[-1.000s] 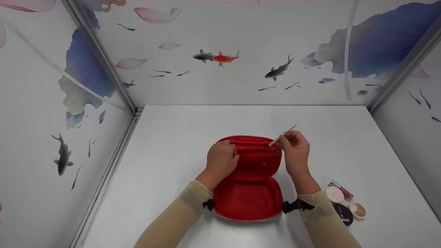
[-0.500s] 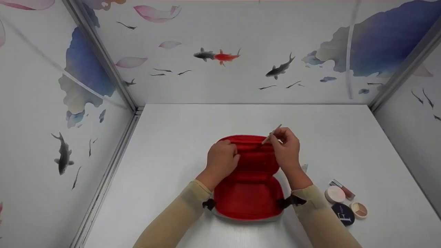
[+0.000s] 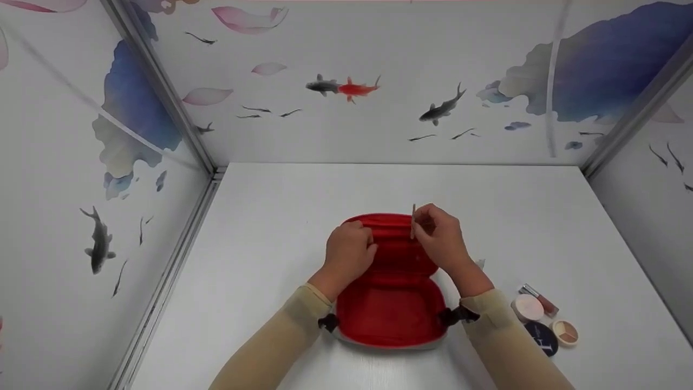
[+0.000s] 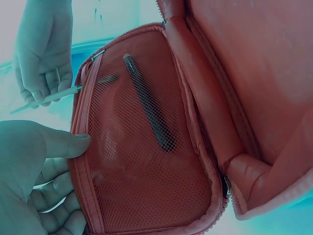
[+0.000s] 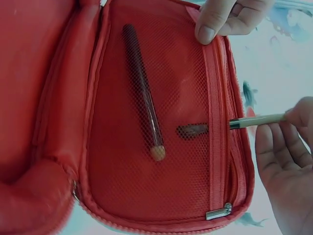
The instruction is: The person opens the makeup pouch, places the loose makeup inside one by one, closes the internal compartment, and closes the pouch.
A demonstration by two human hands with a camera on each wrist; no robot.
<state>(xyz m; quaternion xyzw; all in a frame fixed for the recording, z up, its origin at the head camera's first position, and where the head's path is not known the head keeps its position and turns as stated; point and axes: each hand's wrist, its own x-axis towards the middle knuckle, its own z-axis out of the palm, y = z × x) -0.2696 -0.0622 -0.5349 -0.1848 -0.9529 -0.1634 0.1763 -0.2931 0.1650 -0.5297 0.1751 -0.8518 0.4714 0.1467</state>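
A red zippered cosmetic case (image 3: 390, 319) lies unfolded on the white table, its lid raised at the back. My left hand (image 3: 349, 249) grips the lid's left edge, the thumb over the border of a mesh pocket (image 4: 142, 191). Between thumb and fingers my right hand (image 3: 441, 238) pinches the pale handle of a makeup brush (image 5: 257, 120). The brush's dark bristles show through the mesh, inside the pocket, while the handle sticks out past the zipper (image 5: 230, 171). Behind the same mesh lies a slim dark stick (image 5: 142, 90) with a tan end; its kind is unclear.
Right of the case sit a lip gloss tube (image 3: 538, 300), a pale round compact (image 3: 528, 307), a dark round compact (image 3: 543, 338) and a small round palette (image 3: 566, 332). Something small and clear (image 3: 480, 264) peeks out behind the right wrist. Printed panels wall the table.
The right hand has moved left along the lid, and the brush has swung more upright as its bristle end went into the pocket. My left hand has kept its hold on the lid.
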